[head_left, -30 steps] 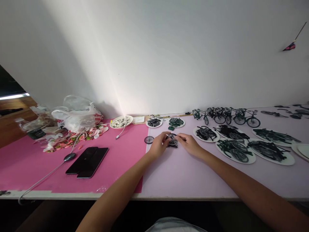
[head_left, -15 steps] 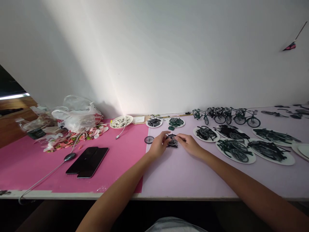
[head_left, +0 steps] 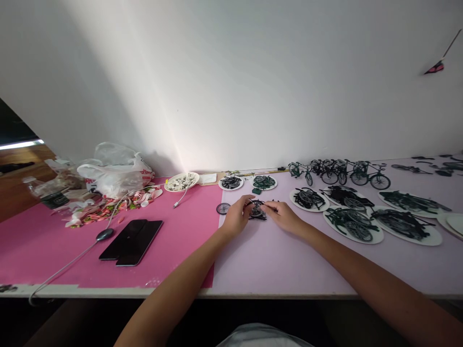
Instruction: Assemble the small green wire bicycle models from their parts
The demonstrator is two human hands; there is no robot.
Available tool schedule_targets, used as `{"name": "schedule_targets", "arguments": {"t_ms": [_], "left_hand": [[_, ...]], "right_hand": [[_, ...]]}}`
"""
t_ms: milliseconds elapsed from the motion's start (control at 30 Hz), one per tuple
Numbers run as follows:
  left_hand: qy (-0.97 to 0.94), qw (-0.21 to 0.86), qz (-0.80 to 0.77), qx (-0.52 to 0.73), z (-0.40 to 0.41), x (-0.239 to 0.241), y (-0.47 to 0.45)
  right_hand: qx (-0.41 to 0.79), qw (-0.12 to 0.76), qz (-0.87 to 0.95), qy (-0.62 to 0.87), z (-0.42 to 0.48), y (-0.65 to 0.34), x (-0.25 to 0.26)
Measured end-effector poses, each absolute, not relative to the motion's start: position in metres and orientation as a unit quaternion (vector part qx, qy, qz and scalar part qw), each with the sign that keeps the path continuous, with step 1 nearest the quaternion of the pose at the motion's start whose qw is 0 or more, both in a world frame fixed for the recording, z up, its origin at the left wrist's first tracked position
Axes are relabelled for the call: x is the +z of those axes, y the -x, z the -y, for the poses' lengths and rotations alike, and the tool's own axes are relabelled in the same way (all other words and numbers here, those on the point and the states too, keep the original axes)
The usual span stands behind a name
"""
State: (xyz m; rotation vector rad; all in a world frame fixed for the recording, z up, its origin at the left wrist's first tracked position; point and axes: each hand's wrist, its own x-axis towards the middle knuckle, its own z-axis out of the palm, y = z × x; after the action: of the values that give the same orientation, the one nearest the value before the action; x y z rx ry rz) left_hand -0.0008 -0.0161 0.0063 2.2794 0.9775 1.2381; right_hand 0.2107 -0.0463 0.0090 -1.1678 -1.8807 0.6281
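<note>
Black plastic bicycle parts (head_left: 258,210) sat on the lilac worktop (head_left: 275,260), pinched between the left hand (head_left: 237,218) and right hand (head_left: 284,216), a loose wheel (head_left: 223,208) lying just left.

Both hands (head_left: 260,215) pinching small bicycle model (head_left: 257,211).

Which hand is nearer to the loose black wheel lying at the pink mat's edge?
Left. The left hand is just right of the loose wheel, not touching it; the right hand is farther right, beyond the small bicycle part.
</note>
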Motion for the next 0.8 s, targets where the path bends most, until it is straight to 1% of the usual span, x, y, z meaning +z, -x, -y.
{"name": "schedule_targets", "arguments": {"t_ms": [467,800], "left_hand": [[-0.822,0.147,-0.335,0.436,0.0177,0.0087,0.0005],[-0.819,0.151,-0.331,0.444,0.0172,0.0080,0.0006]], "right_hand": [[0.243,0.397,0.757,0.458,0.0435,-0.2120,0.0057],[0.243,0.399,0.757,0.457,0.0442,-0.2106,0.0078]]}}
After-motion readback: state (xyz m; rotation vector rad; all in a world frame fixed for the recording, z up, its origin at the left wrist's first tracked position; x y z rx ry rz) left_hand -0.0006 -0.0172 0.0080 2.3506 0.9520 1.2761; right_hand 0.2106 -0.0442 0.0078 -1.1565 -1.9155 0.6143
